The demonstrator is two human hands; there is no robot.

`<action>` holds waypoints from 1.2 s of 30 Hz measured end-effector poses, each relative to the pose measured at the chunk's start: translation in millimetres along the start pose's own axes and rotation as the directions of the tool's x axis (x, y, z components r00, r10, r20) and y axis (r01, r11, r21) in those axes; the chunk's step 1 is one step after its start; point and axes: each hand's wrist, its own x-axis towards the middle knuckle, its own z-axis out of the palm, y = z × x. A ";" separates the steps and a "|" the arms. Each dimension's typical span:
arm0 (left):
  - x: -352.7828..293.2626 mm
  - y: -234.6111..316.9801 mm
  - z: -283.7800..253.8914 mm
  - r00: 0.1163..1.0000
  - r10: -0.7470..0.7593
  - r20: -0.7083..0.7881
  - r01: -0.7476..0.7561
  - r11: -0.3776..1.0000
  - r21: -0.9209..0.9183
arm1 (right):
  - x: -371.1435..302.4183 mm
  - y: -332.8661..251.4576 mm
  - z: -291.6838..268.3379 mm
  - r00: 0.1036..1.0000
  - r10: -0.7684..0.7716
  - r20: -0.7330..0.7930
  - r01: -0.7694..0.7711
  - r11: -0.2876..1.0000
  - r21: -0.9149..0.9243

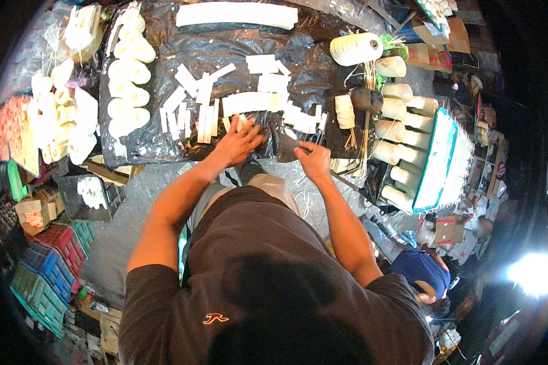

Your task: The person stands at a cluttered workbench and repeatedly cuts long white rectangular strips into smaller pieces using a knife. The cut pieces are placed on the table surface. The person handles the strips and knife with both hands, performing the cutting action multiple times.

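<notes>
My left hand (240, 143) is low over the near edge of the black-covered table (164, 45), its fingers spread and touching a small white piece (242, 121). To its right, my right hand (315, 162) has its thumb and forefinger drawn together beside a dark, flat shape (287, 146). Whether that shape is a blade or a fold of the sheet, I cannot tell. A wide white slab (252, 103) lies just beyond the left hand. Several white strips (207, 121) lie loose to its left, and a cluster of short white pieces (301, 120) lies beyond the right hand.
A long white block (237, 16) lies at the far edge. White rounded bundles (128, 91) line the left side. At right are a large cone of string (354, 48), pale cylinders (402, 134) and a teal-edged tray (435, 161). Crates (42, 280) stand lower left; a person (419, 271) is lower right.
</notes>
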 end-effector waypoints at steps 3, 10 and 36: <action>-39.4 -31.8 -11.8 0.996 0.073 -0.048 -0.068 0.993 0.098 | -4.9 10.2 12.2 0.997 0.083 -0.003 -0.082 0.988 0.130; -80.2 -89.4 -59.6 0.984 0.173 -0.039 -0.170 0.984 0.055 | 1.1 20.4 49.6 0.945 0.223 0.238 -0.315 0.814 0.488; 223.6 -274.1 -170.9 0.907 -0.420 -0.015 0.406 0.867 0.289 | 5.2 41.1 36.8 0.915 -0.015 0.403 -0.114 0.948 0.296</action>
